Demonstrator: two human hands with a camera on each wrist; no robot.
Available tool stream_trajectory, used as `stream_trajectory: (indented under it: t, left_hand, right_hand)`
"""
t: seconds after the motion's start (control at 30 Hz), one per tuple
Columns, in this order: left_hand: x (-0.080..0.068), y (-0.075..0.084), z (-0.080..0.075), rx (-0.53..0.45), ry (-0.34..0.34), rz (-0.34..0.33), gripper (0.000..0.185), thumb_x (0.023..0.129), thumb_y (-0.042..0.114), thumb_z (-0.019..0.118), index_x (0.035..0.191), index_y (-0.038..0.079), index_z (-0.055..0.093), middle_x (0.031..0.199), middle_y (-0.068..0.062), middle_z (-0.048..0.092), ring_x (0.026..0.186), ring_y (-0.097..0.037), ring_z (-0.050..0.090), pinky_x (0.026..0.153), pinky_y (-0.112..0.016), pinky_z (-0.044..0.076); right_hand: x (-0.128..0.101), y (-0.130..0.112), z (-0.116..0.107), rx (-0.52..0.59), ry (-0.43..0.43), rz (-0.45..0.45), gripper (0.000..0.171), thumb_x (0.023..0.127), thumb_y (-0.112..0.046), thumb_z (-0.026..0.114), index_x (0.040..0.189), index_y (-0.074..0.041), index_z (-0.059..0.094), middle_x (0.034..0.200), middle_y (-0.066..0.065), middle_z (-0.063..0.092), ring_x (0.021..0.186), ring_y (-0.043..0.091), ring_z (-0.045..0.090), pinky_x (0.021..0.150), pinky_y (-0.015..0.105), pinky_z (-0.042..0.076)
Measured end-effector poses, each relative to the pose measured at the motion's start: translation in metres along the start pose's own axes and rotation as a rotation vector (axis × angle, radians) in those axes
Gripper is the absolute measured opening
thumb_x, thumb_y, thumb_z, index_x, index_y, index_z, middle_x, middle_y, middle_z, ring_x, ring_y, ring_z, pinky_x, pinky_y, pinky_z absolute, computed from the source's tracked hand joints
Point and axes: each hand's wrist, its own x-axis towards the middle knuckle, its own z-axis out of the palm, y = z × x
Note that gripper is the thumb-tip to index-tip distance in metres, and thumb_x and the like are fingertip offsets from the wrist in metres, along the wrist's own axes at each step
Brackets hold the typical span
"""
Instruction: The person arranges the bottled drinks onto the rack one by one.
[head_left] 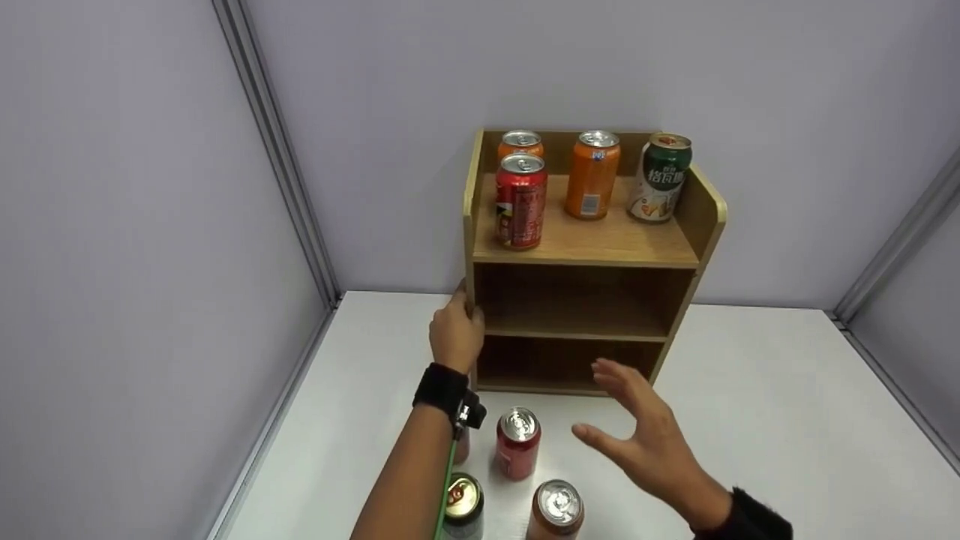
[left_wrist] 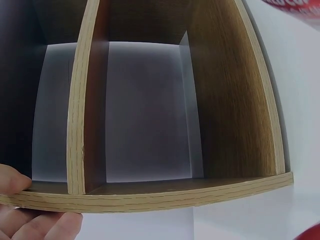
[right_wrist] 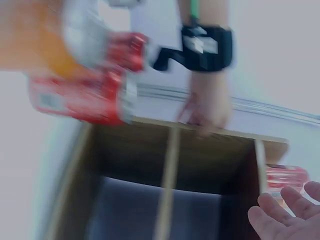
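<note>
A three-level wooden shelf (head_left: 600, 244) stands on the white table (head_left: 787, 405) against the back wall. My left hand (head_left: 456, 330) grips its left side panel at mid height. In the left wrist view my thumb and fingers (left_wrist: 42, 225) pinch the panel's edge (left_wrist: 150, 200). My right hand (head_left: 637, 427) hovers open with spread fingers in front of the bottom compartment, holding nothing. The blurred right wrist view shows its fingertips (right_wrist: 287, 215) at the lower right and the left hand (right_wrist: 207, 107) on the shelf.
The top shelf carries a red can (head_left: 520, 199), two orange cans (head_left: 592, 174) (head_left: 521, 141) and a green can (head_left: 660, 178). On the table near me stand a red can (head_left: 517, 444), a dark can (head_left: 463, 506) and a brown can (head_left: 556, 510). Grey walls enclose three sides.
</note>
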Motion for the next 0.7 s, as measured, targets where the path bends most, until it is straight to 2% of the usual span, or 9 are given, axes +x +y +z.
stream_trajectory:
  t: [0.1, 0.23, 0.33, 0.47, 0.57, 0.7]
  left_hand:
    - [0.000, 0.000, 0.000, 0.004, 0.000, 0.001, 0.030, 0.091, 0.012, 0.064, 0.120, 0.002, 0.064, 0.086, -0.013, 0.070, 0.066, -0.025, 0.065, 0.058, -0.042, 0.050]
    - [0.000, 0.000, -0.001, 0.003, 0.013, 0.011, 0.020, 0.090, 0.012, 0.065, 0.108, 0.002, 0.066, 0.083, -0.013, 0.070, 0.065, -0.027, 0.066, 0.057, -0.044, 0.050]
    - [-0.001, 0.000, -0.002, 0.002, 0.021, 0.014, 0.013, 0.090, 0.012, 0.066, 0.099, 0.003, 0.065, 0.080, -0.013, 0.069, 0.066, -0.029, 0.066, 0.057, -0.044, 0.049]
    - [-0.001, 0.001, -0.002, 0.013, 0.005, 0.006, 0.015, 0.091, 0.012, 0.066, 0.101, 0.001, 0.065, 0.082, -0.013, 0.069, 0.064, -0.026, 0.065, 0.057, -0.042, 0.049]
    - [-0.001, 0.001, -0.002, 0.015, -0.011, 0.006, 0.017, 0.092, 0.012, 0.064, 0.104, 0.000, 0.065, 0.082, -0.013, 0.069, 0.063, -0.024, 0.062, 0.056, -0.040, 0.048]
    - [-0.001, 0.000, -0.001, 0.014, -0.008, 0.007, 0.012, 0.092, 0.013, 0.064, 0.097, 0.002, 0.064, 0.079, -0.012, 0.067, 0.062, -0.023, 0.061, 0.055, -0.040, 0.047]
  right_hand:
    - [-0.023, 0.008, 0.009, -0.042, -0.048, 0.052, 0.077, 0.074, -0.027, 0.087, 0.139, -0.014, 0.048, 0.131, -0.007, 0.054, 0.120, 0.018, 0.054, 0.099, 0.028, 0.040]
    - [-0.046, 0.016, 0.022, -0.126, -0.133, 0.084, 0.076, 0.076, -0.042, 0.082, 0.139, -0.018, 0.048, 0.133, -0.012, 0.050, 0.119, 0.014, 0.053, 0.094, 0.039, 0.046]
    - [-0.062, 0.025, 0.031, -0.153, -0.177, 0.029, 0.075, 0.076, -0.045, 0.082, 0.137, -0.018, 0.049, 0.133, -0.011, 0.050, 0.114, 0.015, 0.056, 0.088, 0.041, 0.049]
    - [-0.080, 0.038, 0.044, -0.164, -0.230, -0.044, 0.078, 0.073, -0.048, 0.083, 0.136, -0.015, 0.050, 0.130, -0.007, 0.052, 0.106, 0.018, 0.059, 0.082, 0.038, 0.051]
    - [-0.091, 0.044, 0.053, -0.174, -0.279, -0.028, 0.082, 0.072, -0.053, 0.081, 0.137, -0.015, 0.049, 0.131, -0.005, 0.051, 0.106, 0.017, 0.059, 0.081, 0.037, 0.051]
    - [-0.100, 0.047, 0.061, -0.174, -0.322, 0.048, 0.084, 0.072, -0.057, 0.079, 0.136, -0.012, 0.050, 0.130, -0.002, 0.053, 0.109, 0.017, 0.059, 0.084, 0.039, 0.051]
